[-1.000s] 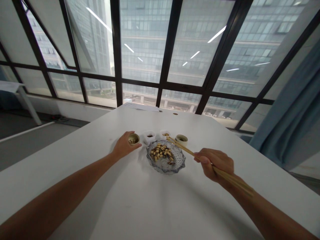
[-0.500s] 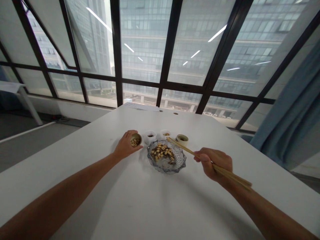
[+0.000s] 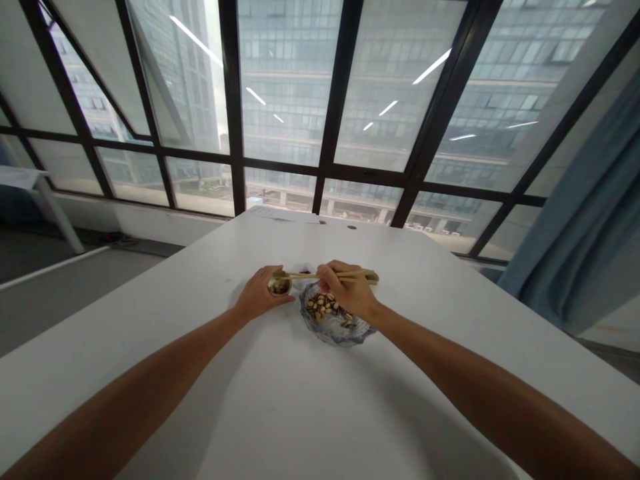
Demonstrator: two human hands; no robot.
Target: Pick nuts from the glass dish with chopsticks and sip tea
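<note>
My left hand (image 3: pixel 259 293) is wrapped round a small cup (image 3: pixel 280 285) with pale nuts inside, tilted toward me. Chopsticks (image 3: pixel 306 275) are gripped in my right hand (image 3: pixel 345 288), and their tips reach into the cup's mouth. Beneath my right hand stands a scalloped glass bowl (image 3: pixel 336 339) holding pistachio-like nuts and darker striped seeds (image 3: pixel 323 305). Behind the bowl, a small white dish (image 3: pixel 304 268) with dark contents is partly covered by the chopsticks. My right hand mostly hides another cup (image 3: pixel 374 276) on the right and covers the second white dish.
The white table (image 3: pixel 280 400) runs toward large windows (image 3: pixel 287 80). Papers (image 3: pixel 283 214) lie at its far edge, near two round dark spots. A blue curtain (image 3: pixel 575 213) hangs at the right, and another white table (image 3: pixel 23 177) stands at far left.
My right hand has swung left with the chopsticks, from the right of the glass bowl to above it. The chopstick tips have entered the cup, which has shifted slightly right in my left hand.
</note>
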